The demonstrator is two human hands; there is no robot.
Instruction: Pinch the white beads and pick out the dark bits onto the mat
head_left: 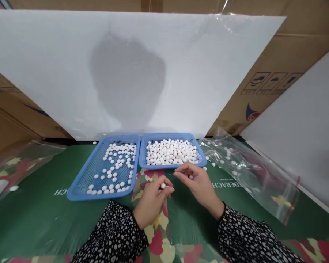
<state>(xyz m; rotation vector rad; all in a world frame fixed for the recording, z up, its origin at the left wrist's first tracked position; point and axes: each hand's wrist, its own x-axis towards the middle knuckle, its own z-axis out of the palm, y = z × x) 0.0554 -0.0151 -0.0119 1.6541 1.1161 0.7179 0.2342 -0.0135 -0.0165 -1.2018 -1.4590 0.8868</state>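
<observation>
On a green tabletop (52,219), left to right: blue basket (94,164) of scattered white pieces (114,179); left hand (152,197), curled, holding one piece (163,186); fuller blue basket (164,167); right hand (199,183), loosely curled around another piece (191,177).

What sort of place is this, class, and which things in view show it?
Probably a makeshift indoor work corner: two blue mesh trays holding small white pieces, a clear plastic bag to the right, and printed cardboard surrounding it.
</observation>
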